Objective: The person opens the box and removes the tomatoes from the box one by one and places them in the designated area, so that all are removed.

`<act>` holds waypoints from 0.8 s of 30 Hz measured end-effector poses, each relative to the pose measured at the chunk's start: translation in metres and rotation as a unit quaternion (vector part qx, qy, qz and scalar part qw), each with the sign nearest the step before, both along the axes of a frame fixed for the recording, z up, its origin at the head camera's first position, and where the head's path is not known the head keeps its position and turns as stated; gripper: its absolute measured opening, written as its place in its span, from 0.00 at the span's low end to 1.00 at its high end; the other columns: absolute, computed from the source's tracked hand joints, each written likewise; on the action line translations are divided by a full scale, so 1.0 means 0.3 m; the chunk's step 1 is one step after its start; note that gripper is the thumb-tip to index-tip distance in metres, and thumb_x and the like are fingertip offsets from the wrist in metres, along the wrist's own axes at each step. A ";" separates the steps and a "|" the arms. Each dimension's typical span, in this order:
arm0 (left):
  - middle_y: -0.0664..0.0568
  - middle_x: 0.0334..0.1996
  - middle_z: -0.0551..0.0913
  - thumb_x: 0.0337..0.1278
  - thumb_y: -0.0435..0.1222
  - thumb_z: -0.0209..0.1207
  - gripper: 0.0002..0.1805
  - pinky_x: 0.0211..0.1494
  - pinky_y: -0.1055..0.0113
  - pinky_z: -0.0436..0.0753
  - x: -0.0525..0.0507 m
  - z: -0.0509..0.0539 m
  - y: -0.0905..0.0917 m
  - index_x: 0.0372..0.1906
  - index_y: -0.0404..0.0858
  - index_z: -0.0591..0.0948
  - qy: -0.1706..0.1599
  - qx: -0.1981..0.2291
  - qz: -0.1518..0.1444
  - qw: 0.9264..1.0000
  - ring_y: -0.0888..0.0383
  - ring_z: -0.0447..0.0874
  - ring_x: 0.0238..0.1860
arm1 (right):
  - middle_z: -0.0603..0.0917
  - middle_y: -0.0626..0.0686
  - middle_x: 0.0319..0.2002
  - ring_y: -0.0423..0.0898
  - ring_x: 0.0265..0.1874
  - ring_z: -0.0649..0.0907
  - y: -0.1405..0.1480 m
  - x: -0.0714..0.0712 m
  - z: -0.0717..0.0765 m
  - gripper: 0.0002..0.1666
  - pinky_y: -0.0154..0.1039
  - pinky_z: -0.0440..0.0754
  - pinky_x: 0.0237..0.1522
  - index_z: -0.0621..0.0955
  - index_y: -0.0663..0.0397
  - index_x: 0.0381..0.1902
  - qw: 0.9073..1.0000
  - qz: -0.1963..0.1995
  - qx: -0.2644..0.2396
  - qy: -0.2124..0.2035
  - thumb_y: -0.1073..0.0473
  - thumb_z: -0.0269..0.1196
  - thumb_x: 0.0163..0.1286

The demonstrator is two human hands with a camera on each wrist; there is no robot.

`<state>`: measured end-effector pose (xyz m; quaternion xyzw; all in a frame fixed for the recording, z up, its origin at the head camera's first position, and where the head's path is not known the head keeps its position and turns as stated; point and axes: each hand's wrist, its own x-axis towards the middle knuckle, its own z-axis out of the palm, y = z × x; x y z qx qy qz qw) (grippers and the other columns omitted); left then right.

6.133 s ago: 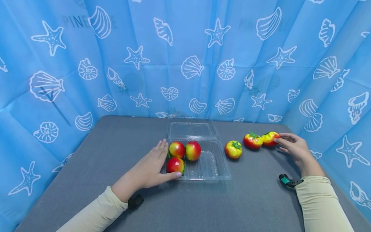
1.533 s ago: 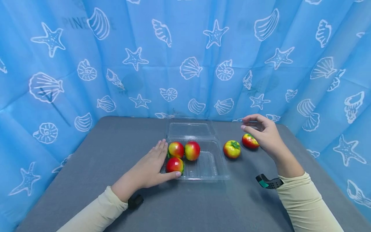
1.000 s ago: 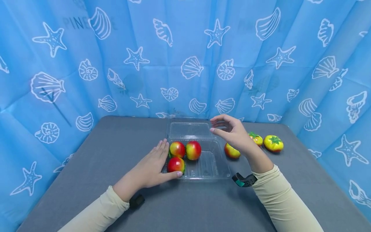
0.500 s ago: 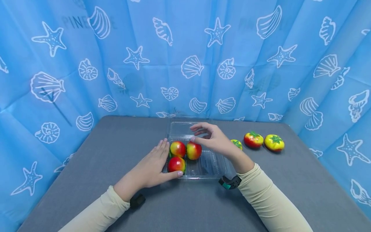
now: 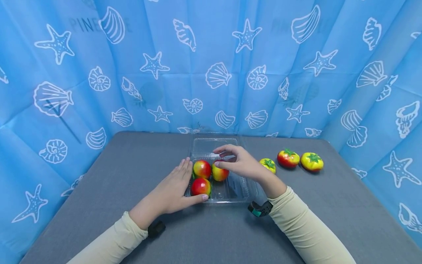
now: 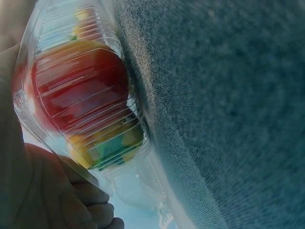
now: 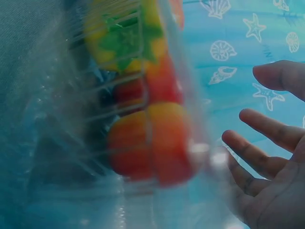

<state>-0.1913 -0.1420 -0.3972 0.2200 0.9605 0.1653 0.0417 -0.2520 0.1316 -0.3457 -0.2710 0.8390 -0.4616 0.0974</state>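
Three red-yellow fruits, the back left one (image 5: 202,169), the front one (image 5: 200,187) and the back right one (image 5: 219,173), lie in the left part of a clear plastic container (image 5: 242,190). My left hand (image 5: 169,190) rests flat along the container's left side, thumb at the front edge. My right hand (image 5: 242,161) is over the back right fruit, fingers apart and slightly bent; the right wrist view shows nothing between them. Through the clear wall, the left wrist view shows a red fruit (image 6: 81,81) beside my left hand (image 6: 47,191).
The container's clear lid (image 5: 214,146) lies folded back behind it. To the right on the grey table (image 5: 211,234) are a partly hidden yellow tomato (image 5: 268,165), a red-yellow tomato (image 5: 288,159) and a yellow one (image 5: 311,162). A blue patterned curtain (image 5: 184,84) hangs behind.
My right hand has moved left from the tomatoes to above the back right fruit in the container, dipping slightly lately. The left hand and the fruits in the container look unmoved.
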 end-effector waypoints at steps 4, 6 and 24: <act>0.43 0.88 0.45 0.57 0.81 0.49 0.67 0.86 0.41 0.57 0.002 0.000 0.001 0.87 0.38 0.50 0.003 0.002 -0.002 1.000 0.43 0.42 0.88 | 0.81 0.54 0.68 0.58 0.67 0.80 -0.001 -0.008 -0.017 0.26 0.58 0.83 0.68 0.80 0.49 0.67 1.000 0.002 0.014 0.006 0.53 0.69 0.74; 0.43 0.88 0.45 0.57 0.81 0.49 0.67 0.86 0.41 0.57 0.003 0.001 0.000 0.87 0.38 0.50 0.004 0.002 -0.002 1.000 0.42 0.42 0.88 | 0.81 0.55 0.69 0.57 0.68 0.79 0.000 -0.011 -0.022 0.26 0.59 0.82 0.68 0.80 0.49 0.68 1.000 0.003 0.019 0.006 0.52 0.69 0.74; 0.43 0.88 0.46 0.57 0.82 0.48 0.67 0.86 0.42 0.56 0.000 -0.004 0.003 0.87 0.38 0.50 0.007 0.001 0.005 1.000 0.43 0.42 0.88 | 0.81 0.56 0.67 0.57 0.64 0.80 0.015 -0.026 -0.041 0.31 0.53 0.87 0.62 0.79 0.55 0.71 0.997 0.005 0.070 -0.008 0.53 0.70 0.74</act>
